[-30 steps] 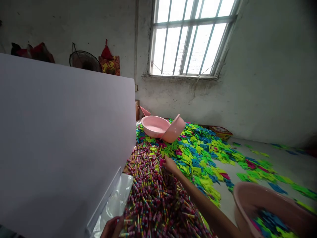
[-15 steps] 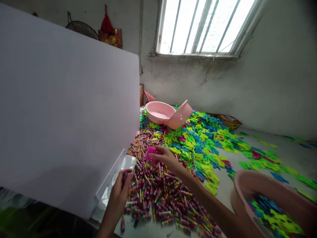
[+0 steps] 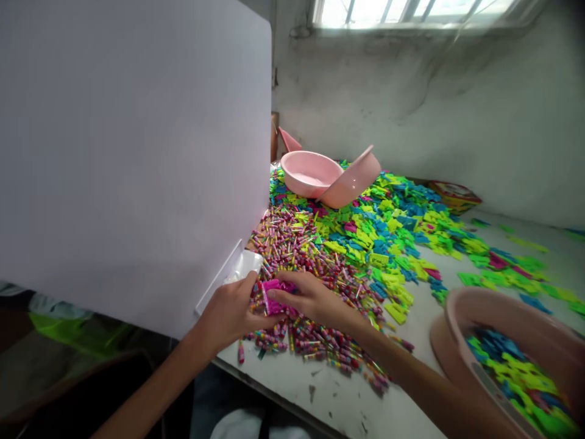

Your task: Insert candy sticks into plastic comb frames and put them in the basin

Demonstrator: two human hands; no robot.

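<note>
My left hand (image 3: 228,311) and my right hand (image 3: 311,299) meet over a magenta plastic piece (image 3: 275,297) at the near edge of a heap of small striped multicoloured sticks (image 3: 301,244). The right fingers lie across the top of the piece. My left fingers reach in under it, so their grip is hard to judge. Beyond the hands spreads a layer of green, yellow and blue plastic pieces (image 3: 379,250). A crumpled clear plastic bag (image 3: 244,265) sits just past my left thumb.
A tall white board (image 3: 128,152) stands along the left of the white tabletop (image 3: 329,390). Two pink basins (image 3: 311,174) sit at the back, one tilted against the other. At lower right, a pink basin (image 3: 475,311) holds coloured pieces. A patterned box (image 3: 454,196) sits by the wall.
My left hand has moved right from the plastic bag to the magenta piece. The view has tipped downward, so the tabletop's near edge now shows and the window has risen nearly out of frame.
</note>
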